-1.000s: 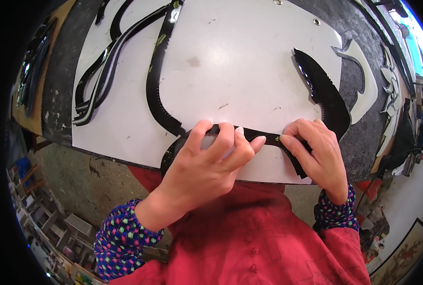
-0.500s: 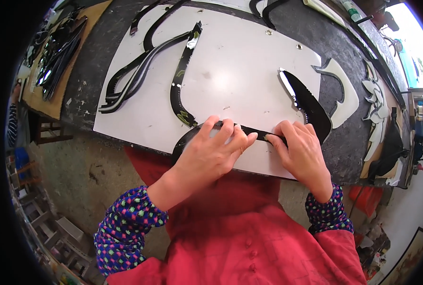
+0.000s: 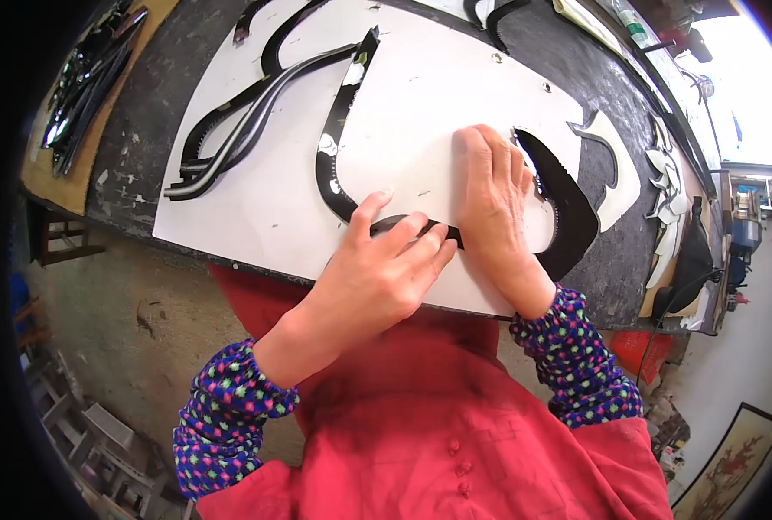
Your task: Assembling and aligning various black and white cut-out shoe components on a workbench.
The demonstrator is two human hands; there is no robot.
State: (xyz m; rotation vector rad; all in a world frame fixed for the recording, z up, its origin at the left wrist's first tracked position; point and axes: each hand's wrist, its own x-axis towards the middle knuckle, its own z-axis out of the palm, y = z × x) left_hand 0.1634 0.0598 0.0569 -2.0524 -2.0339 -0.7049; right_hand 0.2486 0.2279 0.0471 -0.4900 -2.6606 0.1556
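Observation:
On the white board (image 3: 256,204) in front of me lies a flat black piece (image 3: 576,208), wide and curved on the right with a notched edge. Its narrow black strip (image 3: 446,229) runs left under my fingers. My left hand (image 3: 386,269) is spread, its fingertips resting on that strip. Beside the wide part, my right hand (image 3: 498,204) lies over the board with fingers extended away from me; what is beneath its palm is hidden. A curved black strip with white and olive patches (image 3: 328,147) reaches down toward my left hand.
Curved black trim strips (image 3: 256,121) lie at the board's left. Pale cut shapes (image 3: 615,156) and a stack of white pieces (image 3: 667,208) sit at right, near a black piece (image 3: 691,264). Glossy dark strips (image 3: 91,95) rest on a brown sheet at far left.
My right hand has left the strip's pinched end and moved up and left, now extended over the board. My left hand stays on the strip, its fingers a bit more spread.

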